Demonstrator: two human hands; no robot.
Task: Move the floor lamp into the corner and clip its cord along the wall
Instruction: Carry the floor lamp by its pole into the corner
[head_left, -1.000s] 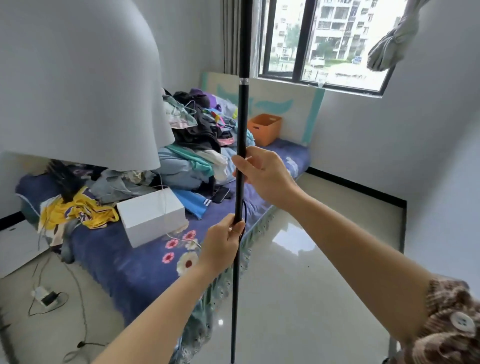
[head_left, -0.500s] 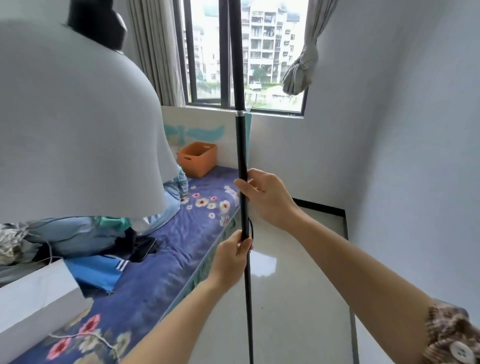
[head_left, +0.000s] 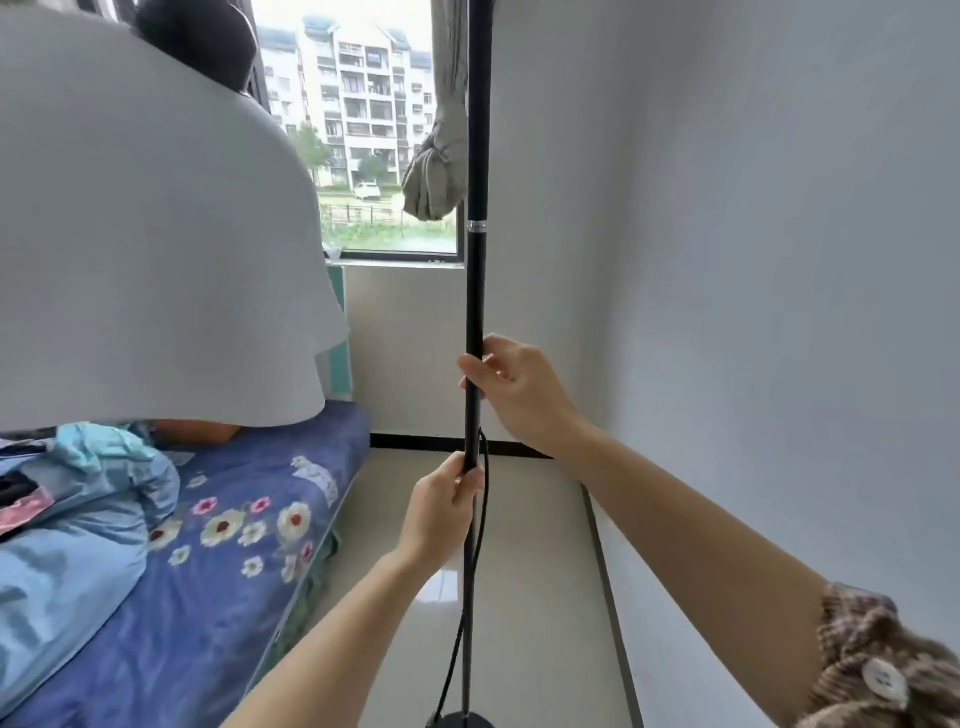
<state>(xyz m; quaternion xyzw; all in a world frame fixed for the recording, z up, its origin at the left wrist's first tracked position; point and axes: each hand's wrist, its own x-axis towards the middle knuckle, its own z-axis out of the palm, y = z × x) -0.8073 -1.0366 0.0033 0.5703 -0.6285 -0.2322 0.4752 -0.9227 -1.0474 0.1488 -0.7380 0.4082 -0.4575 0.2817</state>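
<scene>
The floor lamp's thin black pole stands upright in the middle of the view. Its big white shade fills the upper left. My right hand grips the pole at mid height. Just below it, my left hand is closed around the pole. A black cord hangs beside the pole down to the round black base at the bottom edge. The room corner lies behind the pole, a little to the right.
A bed with a blue flowered sheet and piled clothes runs along the left. A window with a knotted grey curtain is ahead. A white wall closes the right side. Glossy floor lies between bed and wall.
The view has swung right from the cluttered bed toward the window corner. The lamp has travelled with it, both hands keeping their grip. The base now shows at the bottom.
</scene>
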